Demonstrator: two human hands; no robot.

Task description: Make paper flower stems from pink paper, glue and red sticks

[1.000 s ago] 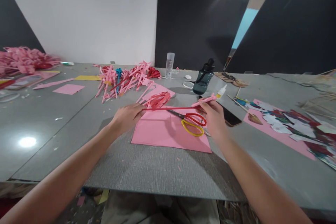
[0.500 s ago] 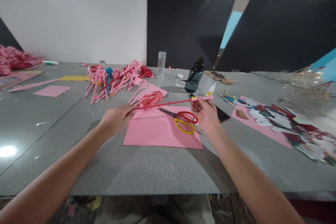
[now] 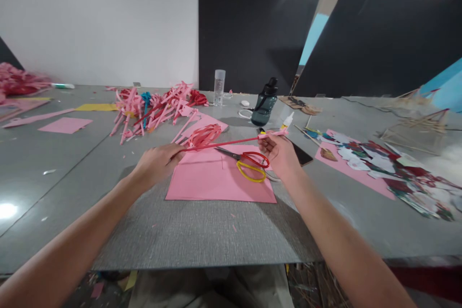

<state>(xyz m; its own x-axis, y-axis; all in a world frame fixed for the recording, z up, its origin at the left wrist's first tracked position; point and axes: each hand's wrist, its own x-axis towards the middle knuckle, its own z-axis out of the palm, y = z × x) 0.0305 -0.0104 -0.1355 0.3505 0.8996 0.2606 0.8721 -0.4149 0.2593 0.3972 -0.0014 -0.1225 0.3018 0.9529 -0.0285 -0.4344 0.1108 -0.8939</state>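
A long, thin red strip (image 3: 227, 144) stretches almost level between my two hands, above the pink paper sheets. Its left end is pinched in the fingers of my left hand (image 3: 158, 163). At the other end, my right hand (image 3: 281, 150) grips it where a pale pink piece (image 3: 276, 134) sticks out past the fingers. Below the strip, scissors (image 3: 251, 166) with one red and one yellow handle lie on the pink paper (image 3: 216, 185). Just behind the strip are looped pink-red paper strips (image 3: 205, 134); whether they join it I cannot tell.
A dark water bottle (image 3: 265, 103), a clear bottle (image 3: 219, 87) and a small glue bottle (image 3: 288, 120) stand farther back. A phone (image 3: 302, 154) lies by my right hand. Pink paper-strip bundles (image 3: 159, 108) are piled back left; paper cutouts (image 3: 382, 166) lie at right.
The whole view has shifted slightly, so things sit a little farther left. Both hands keep the same hold on the red strip.
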